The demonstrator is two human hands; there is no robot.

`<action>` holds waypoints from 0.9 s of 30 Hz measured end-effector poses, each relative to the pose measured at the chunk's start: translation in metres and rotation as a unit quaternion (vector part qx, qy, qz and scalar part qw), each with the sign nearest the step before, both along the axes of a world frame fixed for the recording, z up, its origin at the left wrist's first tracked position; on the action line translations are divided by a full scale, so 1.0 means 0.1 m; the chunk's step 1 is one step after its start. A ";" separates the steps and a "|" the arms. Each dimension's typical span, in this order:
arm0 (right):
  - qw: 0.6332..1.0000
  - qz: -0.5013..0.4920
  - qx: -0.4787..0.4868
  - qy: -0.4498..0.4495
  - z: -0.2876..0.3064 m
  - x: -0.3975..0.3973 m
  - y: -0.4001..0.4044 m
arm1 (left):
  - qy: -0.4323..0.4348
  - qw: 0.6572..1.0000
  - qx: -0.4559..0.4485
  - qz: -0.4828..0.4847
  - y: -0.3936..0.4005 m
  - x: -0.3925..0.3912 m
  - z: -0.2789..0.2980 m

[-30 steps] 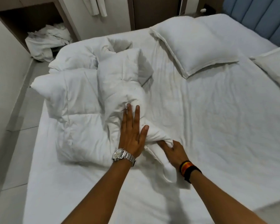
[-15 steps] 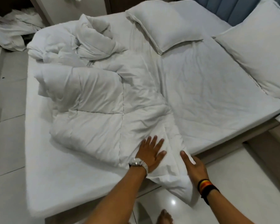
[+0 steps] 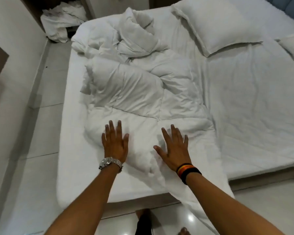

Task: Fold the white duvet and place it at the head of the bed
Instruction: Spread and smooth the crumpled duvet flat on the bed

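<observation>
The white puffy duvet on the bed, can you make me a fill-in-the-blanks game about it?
1. Both hands lie ___ on the white puffy duvet, fingers spread.
2. The silver metal watch is on the ___ wrist.
3. One corner of the duvet hangs off the bed's edge toward the ___.
4. The white square pillow lies near the ___ padded headboard.

Missing words: flat; left; floor; blue

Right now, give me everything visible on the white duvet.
The white quilted fabric duvet lies on the left half of the bed, unfolded: near part spread flat with stitched panels, far end bunched in a crumpled heap, one corner hanging over the near bed edge to the floor. The left hand and right hand press flat on it, fingers spread.
</observation>
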State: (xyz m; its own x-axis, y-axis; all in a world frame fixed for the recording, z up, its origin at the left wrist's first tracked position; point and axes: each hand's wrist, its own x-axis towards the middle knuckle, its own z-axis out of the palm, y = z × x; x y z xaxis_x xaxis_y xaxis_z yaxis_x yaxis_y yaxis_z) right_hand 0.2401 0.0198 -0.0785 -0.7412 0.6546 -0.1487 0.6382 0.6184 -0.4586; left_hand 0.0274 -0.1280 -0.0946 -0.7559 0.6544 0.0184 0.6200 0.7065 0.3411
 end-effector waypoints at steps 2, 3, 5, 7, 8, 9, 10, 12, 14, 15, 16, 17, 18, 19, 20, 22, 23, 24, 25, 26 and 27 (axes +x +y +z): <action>0.999 0.030 0.019 -0.018 -0.07 -0.43 -0.02 | -0.029 0.998 0.020 0.058 -0.09 -0.44 -0.06; 0.999 0.036 0.021 -0.022 -0.10 -0.60 -0.02 | -0.050 0.994 0.036 0.085 -0.13 -0.62 -0.10; 0.998 0.042 0.013 -0.033 -0.19 -0.99 -0.05 | -0.121 0.979 0.078 0.146 -0.19 -0.99 -0.21; 0.998 0.039 -0.003 -0.052 -0.31 -1.29 -0.09 | -0.186 0.962 0.103 0.170 -0.20 -1.33 -0.32; 0.997 0.036 -0.008 -0.063 -0.36 -1.38 -0.11 | -0.207 0.958 0.098 0.171 -0.19 -1.45 -0.34; 0.997 0.033 -0.007 -0.073 -0.43 -1.47 -0.13 | -0.224 0.955 0.091 0.172 -0.18 -1.60 -0.39; 0.996 0.029 -0.002 -0.082 -0.49 -1.53 -0.14 | -0.247 0.949 0.089 0.173 -0.17 -1.73 -0.42; 0.996 0.021 0.007 -0.089 -0.59 -1.60 -0.13 | -0.305 0.928 0.128 0.175 -0.13 -1.89 -0.45; 0.996 0.016 0.015 -0.085 -0.64 -1.59 -0.12 | -0.335 0.910 0.174 0.172 -0.10 -1.92 -0.44; 0.996 0.016 0.019 -0.084 -0.66 -1.58 -0.13 | -0.337 0.906 0.189 0.175 -0.09 -1.89 -0.43; 0.996 0.015 0.023 -0.084 -0.67 -1.57 -0.13 | -0.330 0.906 0.201 0.174 -0.08 -1.85 -0.41; 0.996 0.016 0.023 -0.086 -0.67 -1.57 -0.14 | -0.326 0.905 0.214 0.169 -0.08 -1.80 -0.37; 0.996 0.016 0.021 -0.090 -0.66 -1.57 -0.13 | -0.324 0.904 0.224 0.165 -0.08 -1.75 -0.32; 0.995 0.020 0.019 -0.093 -0.64 -1.57 -0.13 | -0.327 0.902 0.234 0.160 -0.12 -1.68 -0.26; 0.995 0.026 0.017 -0.096 -0.61 -1.56 -0.13 | -0.331 0.899 0.242 0.151 -0.17 -1.61 -0.19; 0.994 0.039 0.009 -0.100 -0.53 -1.50 -0.16 | -0.335 0.902 0.245 0.124 -0.32 -1.41 -0.04; 0.994 0.045 0.004 -0.103 -0.49 -1.45 -0.18 | -0.337 0.903 0.243 0.108 -0.40 -1.31 0.03; 0.993 0.049 0.000 -0.103 -0.44 -1.39 -0.22 | -0.342 0.905 0.236 0.088 -0.50 -1.18 0.11; 0.993 0.051 -0.005 -0.103 -0.39 -1.33 -0.27 | -0.347 0.909 0.224 0.065 -0.61 -1.04 0.21; 0.994 0.049 -0.010 -0.101 -0.35 -1.25 -0.33 | -0.347 0.914 0.205 0.035 -0.72 -0.90 0.31; 0.994 0.047 -0.012 -0.097 -0.32 -1.17 -0.40 | -0.331 0.926 0.179 -0.006 -0.84 -0.74 0.41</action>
State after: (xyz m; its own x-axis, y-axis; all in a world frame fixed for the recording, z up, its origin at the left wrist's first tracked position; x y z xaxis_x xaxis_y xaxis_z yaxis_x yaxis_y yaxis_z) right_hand 0.1231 -0.0202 -0.1103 -0.7543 0.5786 -0.3103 0.6565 0.6696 -0.3472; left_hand -0.0471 -0.2117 -0.0536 -0.6718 0.7045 -0.2288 0.1984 0.4687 0.8608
